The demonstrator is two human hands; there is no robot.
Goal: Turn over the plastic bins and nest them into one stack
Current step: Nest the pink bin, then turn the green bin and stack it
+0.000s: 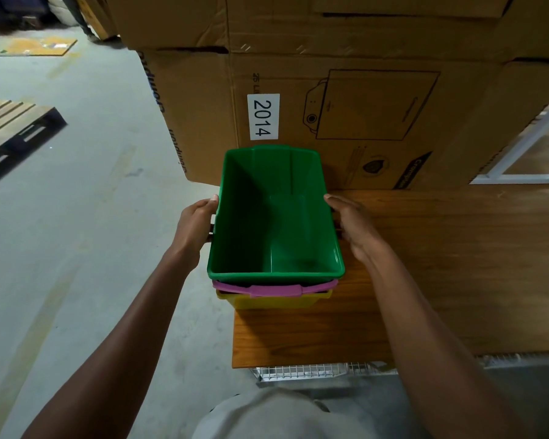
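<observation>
A green plastic bin (276,223) stands upright, mouth up and empty, on top of a stack. Under its rim shows the rim of a pink bin (274,289), and below that a yellow bin (273,301). The stack stands at the left end of a wooden tabletop (441,264). My left hand (197,226) grips the green bin's left side, fingers under the rim. My right hand (354,228) lies flat against the bin's right side, fingers pointing forward.
Large stacked cardboard boxes (346,106), one labelled 2014, stand right behind the bins. A wooden pallet (10,128) lies on the concrete floor at the left. A wire rack (314,372) sticks out under the table's front edge. A white frame (520,153) leans at the right.
</observation>
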